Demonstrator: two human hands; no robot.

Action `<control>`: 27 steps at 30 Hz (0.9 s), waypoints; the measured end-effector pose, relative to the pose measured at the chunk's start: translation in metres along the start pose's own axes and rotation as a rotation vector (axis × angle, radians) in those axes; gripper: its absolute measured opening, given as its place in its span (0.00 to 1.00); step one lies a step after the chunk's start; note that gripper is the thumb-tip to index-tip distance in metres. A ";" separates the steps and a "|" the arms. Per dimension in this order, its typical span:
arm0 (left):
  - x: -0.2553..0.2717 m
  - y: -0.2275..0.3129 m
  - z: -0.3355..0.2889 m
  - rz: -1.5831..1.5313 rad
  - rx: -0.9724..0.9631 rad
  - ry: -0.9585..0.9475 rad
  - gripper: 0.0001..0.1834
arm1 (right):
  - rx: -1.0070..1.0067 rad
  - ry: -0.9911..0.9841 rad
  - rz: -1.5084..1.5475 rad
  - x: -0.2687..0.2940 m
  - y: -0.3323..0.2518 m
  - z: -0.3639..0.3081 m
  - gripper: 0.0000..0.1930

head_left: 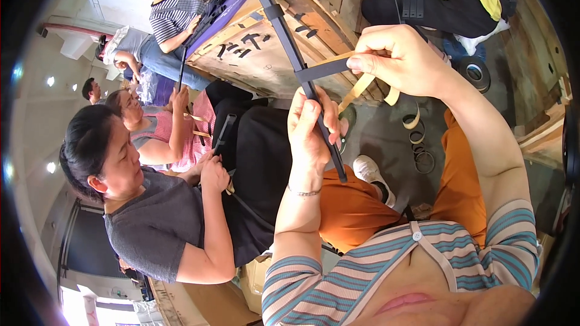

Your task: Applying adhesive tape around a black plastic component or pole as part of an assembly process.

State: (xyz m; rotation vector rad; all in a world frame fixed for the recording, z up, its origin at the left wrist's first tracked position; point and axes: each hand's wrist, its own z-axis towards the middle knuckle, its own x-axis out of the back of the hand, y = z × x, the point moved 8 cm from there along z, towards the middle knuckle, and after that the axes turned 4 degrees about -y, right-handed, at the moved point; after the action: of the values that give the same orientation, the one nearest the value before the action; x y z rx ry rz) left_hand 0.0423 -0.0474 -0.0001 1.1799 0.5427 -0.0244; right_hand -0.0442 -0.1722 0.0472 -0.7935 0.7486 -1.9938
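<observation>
"What do your fingers hold?"

"My left hand (pixel 313 122) is closed around a slim black bar (pixel 291 50), which slants in the air, not resting on any edge. My right hand (pixel 402 60) pinches a dark strip (pixel 327 70) between thumb and finger, and pulls it out sideways."

"How far is the work?"

"Partly done, I judge. The strip meets the bar at one place, but most of it stands away, so the wrapping seems still left. The yellowish ribbon (pixel 357 92) hangs loose below; perhaps it is peeled backing."

"And the materials?"

"The bar is straight and smooth, with a thicker collar (pixel 273 11). The strip is flat, matt. On the floor (pixel 379 131) lie curled rings (pixel 413 123). Farther, at the left edge of the rough wooden crate (pixel 260 63), many dark bars (pixel 225 1) lie over purple cloth (pixel 226 17)."
</observation>
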 end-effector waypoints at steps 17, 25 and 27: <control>-0.001 -0.003 -0.004 -0.201 0.078 -0.109 0.22 | 0.025 0.004 -0.022 -0.002 -0.004 -0.001 0.12; -0.014 -0.005 -0.009 -0.403 0.151 -0.199 0.26 | 0.001 -0.019 -0.069 -0.002 0.000 0.001 0.11; -0.021 -0.006 -0.008 -0.483 0.164 -0.274 0.25 | -0.039 -0.051 -0.025 -0.005 0.003 0.002 0.10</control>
State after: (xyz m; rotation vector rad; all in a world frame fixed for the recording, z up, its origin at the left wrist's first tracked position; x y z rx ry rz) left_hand 0.0191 -0.0481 0.0014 1.1567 0.5783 -0.6448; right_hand -0.0384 -0.1700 0.0449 -0.8768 0.7535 -1.9788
